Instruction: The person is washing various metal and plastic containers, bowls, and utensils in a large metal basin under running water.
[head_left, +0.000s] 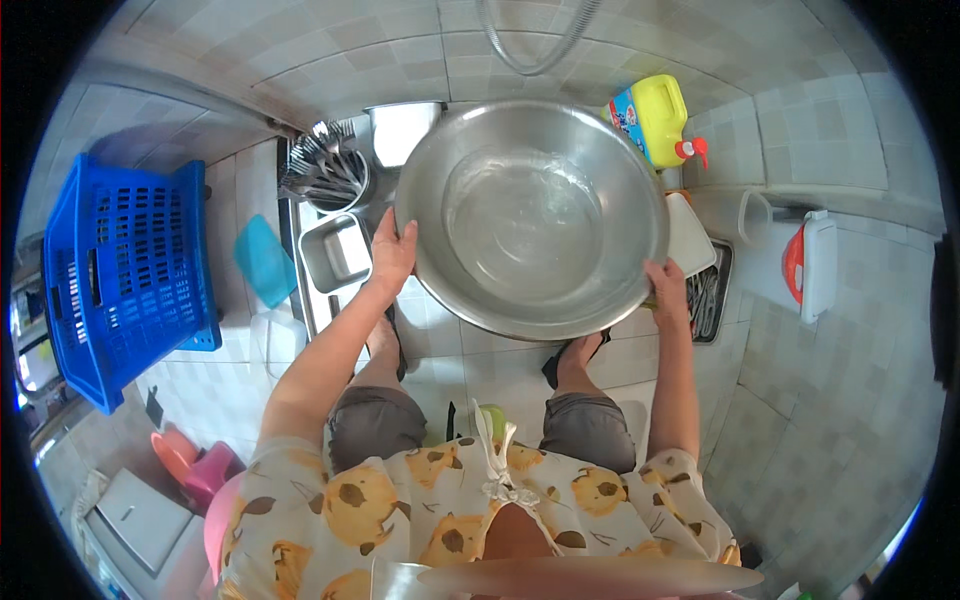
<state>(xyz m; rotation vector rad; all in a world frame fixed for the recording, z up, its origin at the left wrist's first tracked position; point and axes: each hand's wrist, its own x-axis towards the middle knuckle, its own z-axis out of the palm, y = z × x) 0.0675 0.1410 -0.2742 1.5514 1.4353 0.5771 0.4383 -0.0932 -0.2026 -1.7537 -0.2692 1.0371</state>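
Note:
A wide, round stainless steel basin [530, 290] is held up in front of me, its inside facing me. Its shiny bottom looks wet, perhaps with a little water. My left hand [394, 248] grips the rim on the left, thumb on the inner side. On the lower right of the rim my right hand [668, 283] is closed, with most of its fingers hidden behind the metal. Left of the basin stand a metal container of forks and other cutlery [330, 170] and a rectangular steel pan [336, 252].
A yellow jug with a red pump [660, 120] stands at the back right. Cutlery lies in a metal tray [708, 300] beside my right hand. A blue plastic crate [125, 270] is at the left, near a teal plastic piece [265, 262]. A hose [540, 65] hangs at the back wall.

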